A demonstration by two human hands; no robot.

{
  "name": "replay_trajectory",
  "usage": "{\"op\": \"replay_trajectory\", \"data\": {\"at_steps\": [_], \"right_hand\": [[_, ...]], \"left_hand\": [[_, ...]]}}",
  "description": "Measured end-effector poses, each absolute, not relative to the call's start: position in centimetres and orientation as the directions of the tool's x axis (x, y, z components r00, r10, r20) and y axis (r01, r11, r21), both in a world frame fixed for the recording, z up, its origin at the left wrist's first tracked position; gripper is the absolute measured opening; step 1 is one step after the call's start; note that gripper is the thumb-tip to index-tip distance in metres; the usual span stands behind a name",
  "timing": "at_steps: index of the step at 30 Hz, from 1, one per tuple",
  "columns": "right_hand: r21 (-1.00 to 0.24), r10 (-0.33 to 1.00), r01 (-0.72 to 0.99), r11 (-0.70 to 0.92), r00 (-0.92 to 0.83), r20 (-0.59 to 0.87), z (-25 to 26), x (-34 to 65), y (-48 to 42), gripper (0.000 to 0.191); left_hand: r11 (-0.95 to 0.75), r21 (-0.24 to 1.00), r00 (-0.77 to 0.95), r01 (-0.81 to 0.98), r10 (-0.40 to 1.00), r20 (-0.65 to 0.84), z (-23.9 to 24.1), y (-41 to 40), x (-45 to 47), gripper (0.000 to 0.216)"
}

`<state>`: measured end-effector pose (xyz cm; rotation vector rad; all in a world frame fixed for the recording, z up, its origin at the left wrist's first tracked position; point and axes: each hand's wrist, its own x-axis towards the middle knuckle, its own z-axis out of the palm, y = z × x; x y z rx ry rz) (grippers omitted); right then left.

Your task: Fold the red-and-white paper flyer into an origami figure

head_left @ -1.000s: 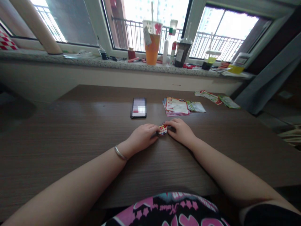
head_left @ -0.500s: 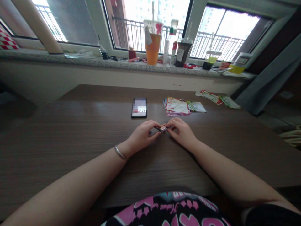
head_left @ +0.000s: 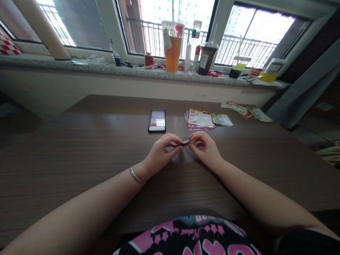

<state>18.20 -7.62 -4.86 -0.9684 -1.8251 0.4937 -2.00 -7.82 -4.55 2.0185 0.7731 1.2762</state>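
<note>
A small folded piece of printed paper (head_left: 186, 142) is held just above the table between my two hands. My left hand (head_left: 161, 151) pinches its left end with thumb and fingers. At the opposite end, the thumb and fingers of my right hand (head_left: 207, 150) are closed on it too. Much of the paper is hidden by my fingertips, and its fold is too small to make out. Beyond my left hand lies a phone (head_left: 157, 121) with a lit screen. A stack of printed leaflets (head_left: 200, 119) rests beyond my right hand.
Green-printed papers (head_left: 222, 120) lie against the leaflets, with more loose papers (head_left: 259, 114) at the table's (head_left: 79, 148) back right. Along the windowsill (head_left: 127, 71) stand an orange drink cup (head_left: 172, 53), a dark drink cup (head_left: 207, 58), bottles and small clutter.
The paper piece has tilted between my fingers, so its orange and white printed face no longer shows, only a thin greyish edge. Both hands have stayed nearly in place.
</note>
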Motion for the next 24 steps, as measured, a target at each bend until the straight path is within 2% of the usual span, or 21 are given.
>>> {"op": "replay_trajectory", "data": {"at_steps": [10,14,20,24], "right_hand": [[-0.559,0.683,0.402,0.725,-0.316,0.658,-4.13,18.02,-8.31,0.011],[-0.583,0.687,0.368,0.724,-0.319,0.652,-4.12,17.89,-8.36,0.008],[-0.653,0.731,0.328,0.683,-0.292,0.617,-4.19,17.89,-8.27,0.002],[-0.681,0.742,0.296,0.67,-0.316,0.592,-4.15,17.82,-8.44,0.003]], "left_hand": [[-0.719,0.667,0.398,0.198,0.68,0.615,-3.96,-7.75,-1.93,0.005],[-0.76,0.593,0.398,0.266,0.647,0.65,-3.79,-7.74,-1.99,0.005],[-0.847,0.364,0.399,0.387,0.509,0.762,-3.84,-7.82,-2.1,0.006],[-0.85,0.296,0.426,0.436,0.485,0.764,-3.83,-7.98,-2.14,0.007]]}}
